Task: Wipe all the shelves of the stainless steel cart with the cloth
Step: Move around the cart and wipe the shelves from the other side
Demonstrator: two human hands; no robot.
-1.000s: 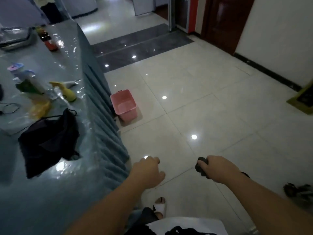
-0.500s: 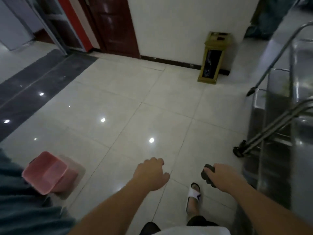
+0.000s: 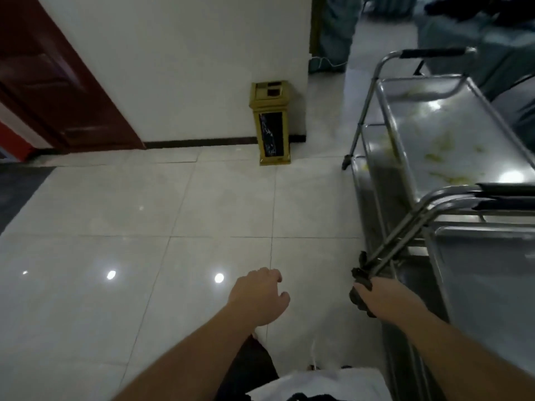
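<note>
A stainless steel cart stands at the right, its top shelf smeared with yellowish streaks; lower shelves show at its left side. A second steel cart sits nearer, its handle bars slanting down toward my right hand. My right hand grips a dark bunched cloth just below those bars' ends. My left hand hangs over the floor tiles with loosely curled fingers and holds nothing.
A gold waste bin stands against the white wall. A dark red door is at the left. Pale glossy floor tiles spread between me and the wall. Teal-draped furniture lies behind the carts.
The view has swung right: the teal-covered table and pink basket have left the frame and the steel carts have come in close at the right. My right hand still grips the cloth.
</note>
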